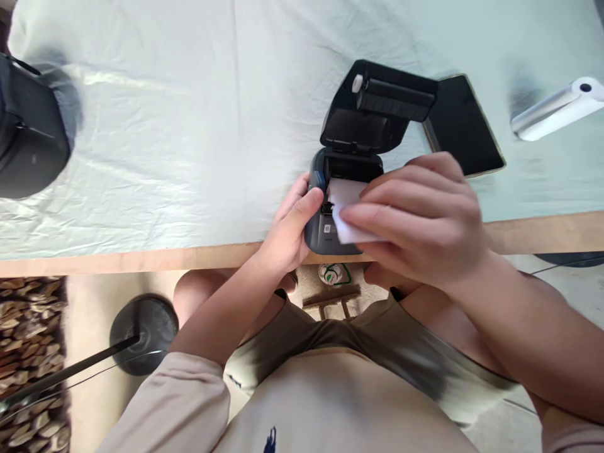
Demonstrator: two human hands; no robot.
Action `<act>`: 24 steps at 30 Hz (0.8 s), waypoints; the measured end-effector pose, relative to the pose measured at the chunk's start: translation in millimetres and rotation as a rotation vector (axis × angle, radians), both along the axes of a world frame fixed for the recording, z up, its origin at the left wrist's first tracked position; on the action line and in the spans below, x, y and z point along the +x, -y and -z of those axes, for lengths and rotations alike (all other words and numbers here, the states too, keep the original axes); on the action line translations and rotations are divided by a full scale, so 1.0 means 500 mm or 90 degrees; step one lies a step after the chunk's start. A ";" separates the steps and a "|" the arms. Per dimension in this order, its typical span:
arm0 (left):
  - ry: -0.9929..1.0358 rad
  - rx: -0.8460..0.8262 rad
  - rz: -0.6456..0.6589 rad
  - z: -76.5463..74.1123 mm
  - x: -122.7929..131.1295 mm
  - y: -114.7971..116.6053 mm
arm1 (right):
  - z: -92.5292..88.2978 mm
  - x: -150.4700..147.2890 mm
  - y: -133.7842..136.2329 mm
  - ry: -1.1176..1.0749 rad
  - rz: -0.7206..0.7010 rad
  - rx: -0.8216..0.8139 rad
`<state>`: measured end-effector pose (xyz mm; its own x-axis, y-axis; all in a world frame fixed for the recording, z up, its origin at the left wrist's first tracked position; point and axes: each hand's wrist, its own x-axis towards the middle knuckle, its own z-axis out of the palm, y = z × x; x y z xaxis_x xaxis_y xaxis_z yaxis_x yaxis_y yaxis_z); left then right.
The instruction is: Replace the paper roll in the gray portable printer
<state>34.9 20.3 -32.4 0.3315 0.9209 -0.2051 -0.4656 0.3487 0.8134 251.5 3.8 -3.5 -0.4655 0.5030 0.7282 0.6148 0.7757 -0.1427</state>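
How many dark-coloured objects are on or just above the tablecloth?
3: a bulky dark object at the left edge, partly out of frame; the open-lidded device in the left grip; the tablet to its right, partly covered. Smaller ones could be hidden.

A dark bag and a tablet rest on pale cloth.

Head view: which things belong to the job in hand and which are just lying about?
In use: dark device, lid open, held by the left hand; white paper, in the right hand.
Apparently lying about: tablet; white cylinder; black case.
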 end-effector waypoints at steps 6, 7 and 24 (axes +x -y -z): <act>-0.075 0.044 0.048 -0.004 -0.003 0.001 | -0.024 -0.046 0.001 -0.045 0.067 -0.289; -0.087 0.060 0.051 0.000 -0.004 0.001 | -0.028 -0.051 -0.006 -0.073 0.073 -0.315; -0.084 0.069 0.020 0.014 -0.021 0.017 | 0.039 0.013 -0.023 -0.458 -0.038 -0.672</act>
